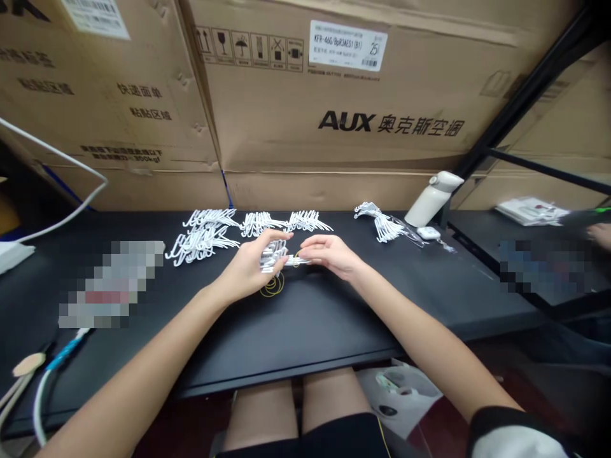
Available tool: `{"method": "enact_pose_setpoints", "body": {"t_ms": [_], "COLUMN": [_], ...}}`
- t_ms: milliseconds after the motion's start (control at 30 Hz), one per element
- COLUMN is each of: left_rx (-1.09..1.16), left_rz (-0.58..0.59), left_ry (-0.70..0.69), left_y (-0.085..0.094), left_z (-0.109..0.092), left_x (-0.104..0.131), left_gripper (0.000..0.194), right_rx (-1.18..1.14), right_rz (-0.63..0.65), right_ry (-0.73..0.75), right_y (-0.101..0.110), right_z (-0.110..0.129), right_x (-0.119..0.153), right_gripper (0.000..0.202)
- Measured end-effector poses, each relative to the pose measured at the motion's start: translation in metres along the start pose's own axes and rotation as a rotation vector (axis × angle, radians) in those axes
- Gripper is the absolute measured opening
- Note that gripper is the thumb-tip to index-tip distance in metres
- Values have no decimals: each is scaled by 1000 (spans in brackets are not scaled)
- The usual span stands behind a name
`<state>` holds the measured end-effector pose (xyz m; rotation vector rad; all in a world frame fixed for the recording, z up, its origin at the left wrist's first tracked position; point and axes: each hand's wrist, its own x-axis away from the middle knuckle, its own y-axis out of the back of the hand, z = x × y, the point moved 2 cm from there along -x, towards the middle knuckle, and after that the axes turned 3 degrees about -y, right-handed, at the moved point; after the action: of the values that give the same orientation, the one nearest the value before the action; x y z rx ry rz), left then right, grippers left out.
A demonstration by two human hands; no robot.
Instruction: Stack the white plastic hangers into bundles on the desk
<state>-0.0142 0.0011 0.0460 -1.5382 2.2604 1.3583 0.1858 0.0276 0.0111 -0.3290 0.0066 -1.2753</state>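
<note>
Gripping a bundle of white hooked pieces [273, 257] in the left hand [244, 264], with thumb and fingers closed around it above the black table [305, 343], apparently so that many slim parts stay lined up as 1 packet. Holding the right hand [337, 256] at the bundle's narrow end, with fingertips drawn in close beside a thin yellow band; cannot tell whether pinching the stems, the band or neither. Probably leaving that end clear of the left palm to give the right fingertips room. Can see loose yellow bands [272, 285] on the table just below the bundle, likely set there for easy reach. Farther back, can see 3 clusters of similar pieces: a large left heap [203, 238], a middle cluster [260, 222] and a right cluster [308, 220], seemingly grouped for picking up without tangling. Well to the right, can see a separate bunch [384, 224], perhaps set apart to avoid mixing. Near it, can see a pale bottle [432, 198] and a small white case [428, 233], presumably out of the way.
</note>
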Motion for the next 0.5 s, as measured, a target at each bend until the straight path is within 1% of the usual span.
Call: {"method": "enact_pose_setpoints", "body": {"t_ms": [33,100,167,200,267,333,500], "left_rx": [-13,-34,-50,-51,-32,8,81], "left_rz": [-21,-126,-288,-370,-499,-570,-631], "left_ry": [4,24,60,79,112,146,215], "left_y": [1,6,12,15,20,22,21], "left_z": [1,5,11,14,20,25,31], "left_x": [0,-2,-3,-4,-5,-5,-5], "left_gripper": [34,30,28,28,30,32,34], "right_rx": [-25,-83,-119,-121,-98,-51,84], "right_rz": [-34,-108,-158,-160,-129,-66,72], "right_ry": [0,37,92,112,131,133,94], "right_y": [5,15,22,23,21,13,-11], "right_z": [3,9,14,15,14,10,-3], "right_x": [-1,-4,-6,-7,-7,-5,4], "right_gripper": [32,31,31,32,32,30,28]}}
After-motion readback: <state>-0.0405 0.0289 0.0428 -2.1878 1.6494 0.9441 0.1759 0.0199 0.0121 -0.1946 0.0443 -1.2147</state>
